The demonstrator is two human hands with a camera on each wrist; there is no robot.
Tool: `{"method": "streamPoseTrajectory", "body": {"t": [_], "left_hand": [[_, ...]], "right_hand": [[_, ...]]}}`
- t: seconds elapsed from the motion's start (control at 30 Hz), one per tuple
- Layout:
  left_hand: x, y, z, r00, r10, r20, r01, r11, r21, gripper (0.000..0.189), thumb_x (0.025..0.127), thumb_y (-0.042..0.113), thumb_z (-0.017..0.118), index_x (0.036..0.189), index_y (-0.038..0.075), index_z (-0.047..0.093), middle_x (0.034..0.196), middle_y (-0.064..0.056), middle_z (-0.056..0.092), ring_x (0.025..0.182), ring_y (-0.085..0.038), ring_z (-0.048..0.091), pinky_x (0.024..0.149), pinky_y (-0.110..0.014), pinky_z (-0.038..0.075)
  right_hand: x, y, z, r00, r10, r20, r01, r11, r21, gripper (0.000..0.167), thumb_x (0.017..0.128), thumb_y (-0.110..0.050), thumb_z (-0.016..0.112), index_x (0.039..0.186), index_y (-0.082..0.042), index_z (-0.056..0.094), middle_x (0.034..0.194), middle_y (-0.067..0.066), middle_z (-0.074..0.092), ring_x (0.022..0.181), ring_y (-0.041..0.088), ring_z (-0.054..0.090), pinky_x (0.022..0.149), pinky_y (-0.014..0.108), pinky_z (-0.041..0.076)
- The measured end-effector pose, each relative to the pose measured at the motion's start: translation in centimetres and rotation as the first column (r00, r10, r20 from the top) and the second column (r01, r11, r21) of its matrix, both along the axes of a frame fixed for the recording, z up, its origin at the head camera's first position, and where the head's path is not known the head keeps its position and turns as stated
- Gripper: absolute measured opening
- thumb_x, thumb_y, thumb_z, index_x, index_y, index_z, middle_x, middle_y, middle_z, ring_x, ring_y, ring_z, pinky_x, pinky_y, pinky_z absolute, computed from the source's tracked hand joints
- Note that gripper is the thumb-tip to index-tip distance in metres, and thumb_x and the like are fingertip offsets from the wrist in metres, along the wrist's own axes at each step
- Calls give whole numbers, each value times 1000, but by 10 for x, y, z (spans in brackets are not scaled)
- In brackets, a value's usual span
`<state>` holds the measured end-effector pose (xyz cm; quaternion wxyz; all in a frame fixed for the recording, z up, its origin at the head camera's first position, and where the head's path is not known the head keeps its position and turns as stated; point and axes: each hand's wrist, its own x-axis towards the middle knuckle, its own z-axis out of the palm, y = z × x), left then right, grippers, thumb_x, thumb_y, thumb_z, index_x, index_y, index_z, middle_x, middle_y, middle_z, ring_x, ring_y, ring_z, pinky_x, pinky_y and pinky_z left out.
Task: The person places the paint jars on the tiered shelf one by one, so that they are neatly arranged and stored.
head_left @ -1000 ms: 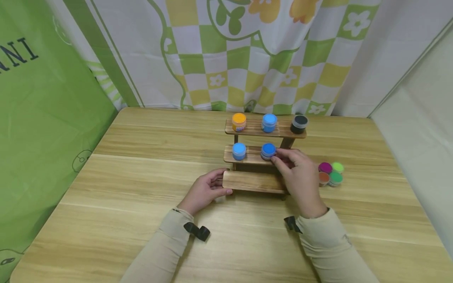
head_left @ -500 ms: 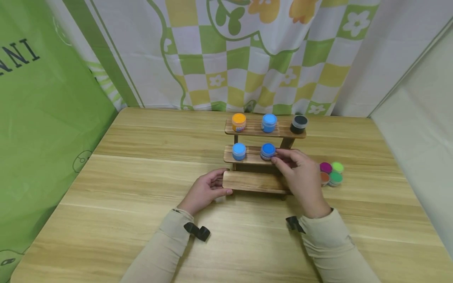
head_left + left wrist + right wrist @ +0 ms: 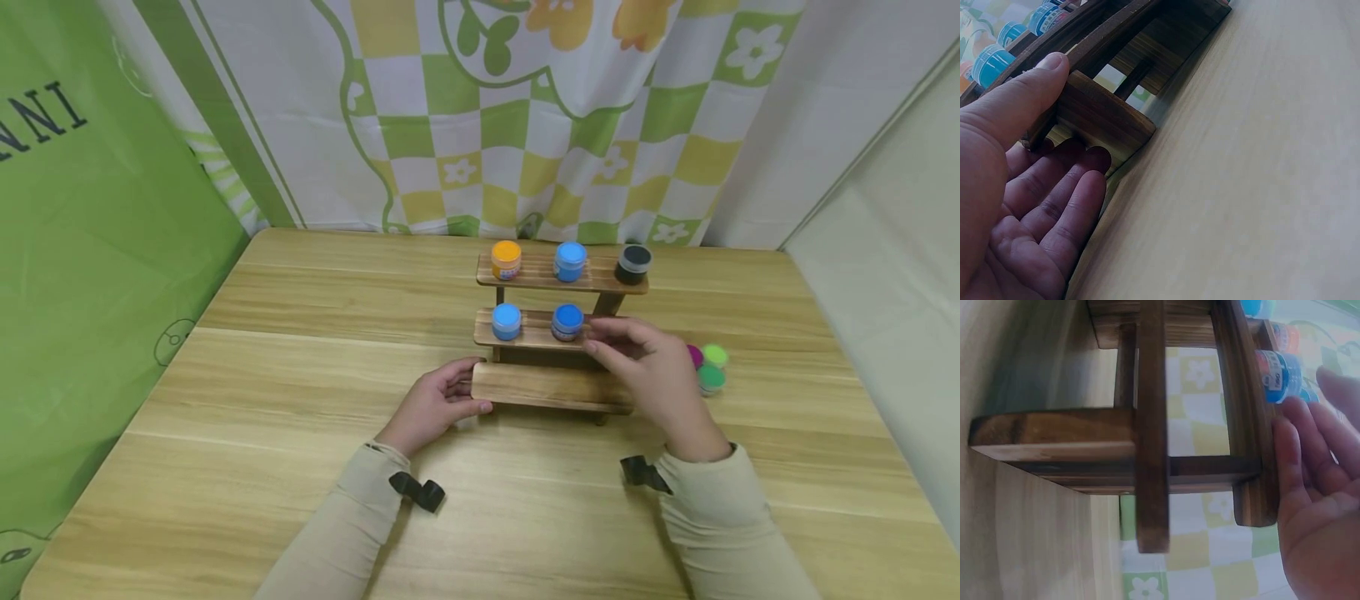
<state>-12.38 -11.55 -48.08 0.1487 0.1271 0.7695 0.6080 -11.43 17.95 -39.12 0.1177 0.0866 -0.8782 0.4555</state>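
Observation:
A three-tier wooden display rack (image 3: 547, 385) stands on the table. My left hand (image 3: 431, 404) holds the left end of its lowest shelf, thumb at the front edge and fingers behind; the left wrist view shows the thumb (image 3: 1041, 81) over the wood. On the middle shelf sit a light blue paint jar (image 3: 506, 322) and a darker blue paint jar (image 3: 567, 322). Just right of the darker jar is my right hand (image 3: 660, 375), fingers slightly bent with nothing between them. A small gap separates it from that jar (image 3: 1277, 376) in the right wrist view.
The top shelf carries an orange jar (image 3: 506, 260), a blue jar (image 3: 571, 262) and a black jar (image 3: 633, 264). Right of the rack, a yellow-green jar (image 3: 716, 356), a green jar (image 3: 711, 379) and a partly hidden purple jar (image 3: 696, 357) stand close together. A patterned curtain (image 3: 525, 125) hangs behind the table.
My right hand has let go of the darker blue jar and moved a little to the right, covering the brown-orange jar. That jar shifted slightly left beforehand. The left hand stays put.

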Motion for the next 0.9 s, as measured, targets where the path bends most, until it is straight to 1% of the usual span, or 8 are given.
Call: {"method": "streamPoseTrajectory", "body": {"t": [0.1, 0.23, 0.4, 0.53, 0.63, 0.67, 0.8, 0.9], "left_hand": [[0, 0, 1, 1000, 3, 0, -3, 1000, -1, 71, 84, 16, 83, 147, 8, 50, 125, -11, 66, 110, -25, 67, 91, -31, 57], [1, 0, 1, 1000, 6, 2, -6, 1000, 2, 71, 84, 15, 83, 147, 7, 50, 125, -11, 66, 109, -25, 67, 91, -31, 57], [1, 0, 1, 1000, 6, 2, -6, 1000, -1, 71, 84, 15, 83, 146, 7, 50, 125, -11, 66, 109, -25, 67, 91, -31, 57], [1, 0, 1, 1000, 5, -1, -5, 1000, -1, 71, 84, 14, 83, 146, 7, 50, 125, -11, 66, 109, -25, 67, 91, -31, 57], [1, 0, 1, 1000, 6, -2, -6, 1000, -1, 71, 84, 14, 83, 146, 7, 50, 124, -10, 67, 108, -24, 67, 90, -31, 57], [1, 0, 0, 1000, 6, -2, -6, 1000, -1, 71, 84, 14, 83, 146, 7, 50, 124, -10, 67, 108, -24, 67, 90, -31, 57], [1, 0, 1, 1000, 6, -3, -5, 1000, 1, 70, 84, 14, 83, 146, 8, 50, 124, -10, 67, 108, -24, 67, 90, -31, 57], [1, 0, 0, 1000, 5, -4, -5, 1000, 3, 70, 84, 14, 83, 146, 8, 50, 124, -11, 67, 108, -24, 67, 90, -31, 58]], "right_hand": [[1, 3, 2, 999, 44, 14, -44, 999, -29, 23, 93, -17, 75, 112, -5, 74, 104, 7, 76, 87, -3, 66, 74, 11, 54], [2, 8, 4, 997, 77, -2, -77, 997, -30, 24, 92, -14, 76, 113, -4, 73, 103, 9, 76, 87, -2, 66, 73, 11, 54], [2, 19, 9, 998, 61, 24, -61, 998, 6, 26, 92, -17, 75, 116, -6, 73, 107, 9, 75, 87, -2, 65, 74, 10, 53], [3, 28, 13, 997, 48, 54, -50, 997, 52, 28, 93, -22, 74, 118, -9, 72, 110, 7, 74, 89, 0, 65, 75, 9, 51], [4, 33, 14, 996, 49, 76, -54, 997, 62, 30, 94, -24, 73, 120, -10, 72, 111, 8, 74, 90, 4, 67, 74, 10, 51], [4, 35, 15, 995, 45, 88, -51, 997, 65, 30, 95, -26, 73, 121, -11, 72, 112, 7, 74, 90, 4, 67, 71, 11, 52], [4, 41, 17, 988, 27, 150, -35, 998, 56, 34, 95, -33, 71, 123, -13, 71, 114, 7, 73, 86, 7, 67, 54, 20, 52], [5, 45, 18, 980, 13, 197, -22, 999, 44, 36, 95, -36, 71, 124, -14, 70, 115, 7, 72, 82, 9, 65, 48, 27, 52]]}}
